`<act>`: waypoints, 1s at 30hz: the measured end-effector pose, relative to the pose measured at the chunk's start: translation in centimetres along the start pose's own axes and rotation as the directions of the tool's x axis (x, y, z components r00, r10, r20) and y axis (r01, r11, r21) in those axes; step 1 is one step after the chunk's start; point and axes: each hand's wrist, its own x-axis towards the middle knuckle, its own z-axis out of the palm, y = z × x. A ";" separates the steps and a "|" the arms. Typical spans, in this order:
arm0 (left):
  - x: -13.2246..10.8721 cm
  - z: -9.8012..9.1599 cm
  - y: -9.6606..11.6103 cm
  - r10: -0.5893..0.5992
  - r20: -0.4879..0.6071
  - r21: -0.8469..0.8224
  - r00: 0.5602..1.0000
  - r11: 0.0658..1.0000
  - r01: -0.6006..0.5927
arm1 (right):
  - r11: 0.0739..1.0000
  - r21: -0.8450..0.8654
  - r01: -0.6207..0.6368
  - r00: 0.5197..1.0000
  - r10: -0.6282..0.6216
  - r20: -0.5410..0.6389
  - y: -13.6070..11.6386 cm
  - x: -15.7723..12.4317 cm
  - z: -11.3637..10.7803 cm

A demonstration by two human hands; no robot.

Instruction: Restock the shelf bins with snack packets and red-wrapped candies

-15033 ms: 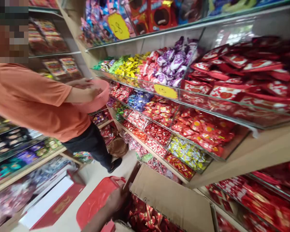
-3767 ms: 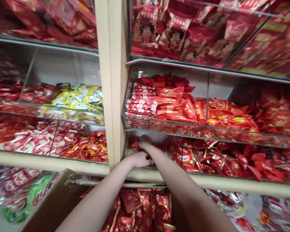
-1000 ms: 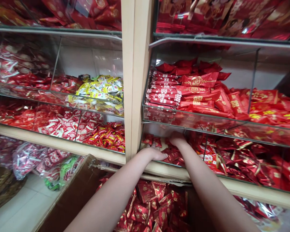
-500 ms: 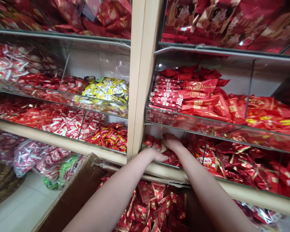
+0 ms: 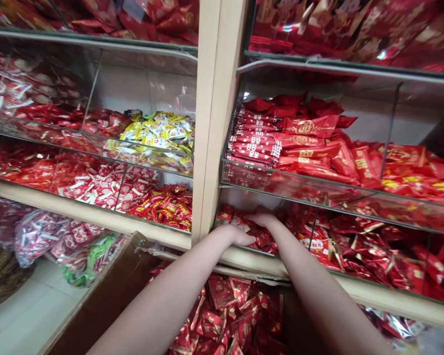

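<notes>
My left hand (image 5: 235, 233) lies at the front of the lowest compartment on the right-hand shelf, its thumb stretched out and its other fingers partly hidden. Beyond it, my right hand (image 5: 262, 217) reaches in with the fingers pointing left. Both hands look open and touch small red wrapped packets (image 5: 262, 239) lying in that compartment. Below my forearms stands a cardboard box (image 5: 107, 301), holding many red packets with gold print (image 5: 222, 320).
A wooden post (image 5: 207, 118) divides the shelving. Above my hands runs a clear shelf front (image 5: 299, 190) under long red packets (image 5: 311, 125). Yellow-wrapped sweets (image 5: 159, 130) fill a bin at left. Bagged sweets (image 5: 40, 236) and a woven basket (image 5: 2, 276) are on the floor side.
Loose red packets now lie spread over the bare patch of compartment floor between my hands. My right hand's fingers have lowered onto them. The view has shifted slightly.
</notes>
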 end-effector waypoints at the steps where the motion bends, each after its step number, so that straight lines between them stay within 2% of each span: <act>1: 0.0 0.0 0.0 0.000 0.006 0.008 1.000 1.000 0.000 | 1.000 -0.007 -0.024 1.000 0.024 -0.013 0.1 0.2 0.2; 4: 0.0 -0.1 0.1 -0.010 0.020 0.020 1.000 1.000 0.010 | 0.997 -0.022 -0.068 0.997 0.067 -0.042 0.5 0.7 0.6; 9: 0.4 0.0 -0.1 -0.009 0.013 -0.002 1.000 1.000 0.009 | 0.997 -0.009 -0.071 0.996 0.071 -0.045 0.7 0.8 0.5; 18: -0.6 -0.4 0.3 -0.013 0.010 0.001 1.000 1.000 0.013 | 0.995 -0.043 -0.087 0.995 0.084 -0.057 -0.6 -0.3 0.0; 21: -0.7 -0.4 0.3 -0.014 0.020 0.002 1.000 1.000 0.014 | 0.993 -0.113 -0.022 0.992 0.008 -0.123 -1.1 -0.9 -0.5; 26: -0.5 -0.2 0.1 0.003 0.014 0.014 1.000 1.000 -0.003 | 0.961 -0.165 0.223 0.960 -0.246 -0.136 -1.5 -1.8 -1.0; 28: -0.6 -0.2 0.1 0.001 0.011 0.012 1.000 1.000 -0.001 | 0.954 -0.157 0.255 0.946 -0.280 -0.162 -1.5 -2.0 -1.1; 30: -0.7 -0.3 0.2 -0.003 0.004 0.005 1.000 1.000 0.003 | 0.963 -0.148 0.225 0.949 -0.251 -0.192 -1.5 -1.9 -1.1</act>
